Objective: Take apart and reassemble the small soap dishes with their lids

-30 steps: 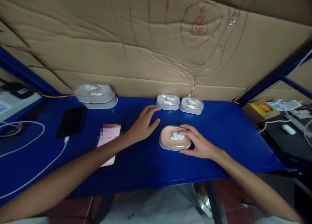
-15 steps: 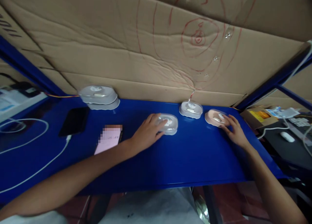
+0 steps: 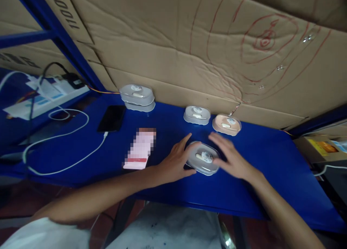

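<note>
An oval, clear-lidded grey case (image 3: 200,166) with a round white label lies on the blue table, nearer its front edge than the other cases. My left hand (image 3: 179,160) is at its left end, fingers spread and thumb apart, with the fingertips over the rim. At the right end my right hand (image 3: 234,158) hovers with spread fingers, its thumb close to the lid; whether it touches is unclear. Behind them stand a similar pale case (image 3: 197,115) and a pinkish case (image 3: 227,125), side by side. Two more grey cases (image 3: 137,97) are stacked at the back left.
A pixelated pink-screened phone (image 3: 141,147) lies left of my left hand. Beyond it are a black phone (image 3: 111,118) on a white cable (image 3: 62,169) and a power strip (image 3: 46,101). Cardboard (image 3: 162,43) walls the back. An open box (image 3: 322,147) stands right.
The view has swung left. My right hand has left the pinkish case and come inward; both hands now flank one grey case nearer the front. The pinkish case sits closer to the hanging wire.
</note>
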`<action>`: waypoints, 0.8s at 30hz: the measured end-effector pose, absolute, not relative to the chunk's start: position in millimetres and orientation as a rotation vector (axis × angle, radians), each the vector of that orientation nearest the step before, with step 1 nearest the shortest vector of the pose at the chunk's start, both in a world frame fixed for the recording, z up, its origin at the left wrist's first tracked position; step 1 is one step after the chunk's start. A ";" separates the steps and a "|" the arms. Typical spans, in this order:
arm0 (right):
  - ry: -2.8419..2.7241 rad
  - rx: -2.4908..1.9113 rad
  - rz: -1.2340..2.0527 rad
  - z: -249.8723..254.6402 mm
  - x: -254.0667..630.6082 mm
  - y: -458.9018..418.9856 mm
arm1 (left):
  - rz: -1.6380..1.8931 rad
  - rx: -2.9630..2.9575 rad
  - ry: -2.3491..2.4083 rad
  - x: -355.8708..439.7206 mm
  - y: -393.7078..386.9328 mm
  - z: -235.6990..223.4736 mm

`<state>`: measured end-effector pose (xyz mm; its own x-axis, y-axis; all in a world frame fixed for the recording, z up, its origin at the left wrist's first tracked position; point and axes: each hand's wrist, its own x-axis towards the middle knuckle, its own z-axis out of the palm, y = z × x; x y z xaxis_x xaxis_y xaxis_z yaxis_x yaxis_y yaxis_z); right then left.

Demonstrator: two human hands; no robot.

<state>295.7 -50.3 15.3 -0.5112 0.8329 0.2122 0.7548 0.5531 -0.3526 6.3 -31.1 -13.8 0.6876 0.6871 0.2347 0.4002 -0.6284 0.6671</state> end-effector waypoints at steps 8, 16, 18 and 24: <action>-2.269 -1.183 0.548 6.2 279.3 -61.6 | 0.643 2.129 0.816 -3.3 -27.7 -11.9; -2.216 -1.540 0.158 -10.3 299.5 -41.8 | 0.578 1.948 0.885 -5.6 -24.9 0.3; -2.280 -1.416 0.155 -6.6 291.6 -48.8 | 0.603 1.907 0.893 -4.9 -23.6 2.2; -2.481 -1.144 0.324 8.3 259.3 -69.5 | 0.726 1.782 0.952 -3.4 -20.3 3.3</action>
<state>259.3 -69.5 8.3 -0.5916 0.7668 0.2489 0.6771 0.6402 -0.3629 -3.4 -20.3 3.3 0.5197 0.8521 0.0618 0.2846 -0.2409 0.9279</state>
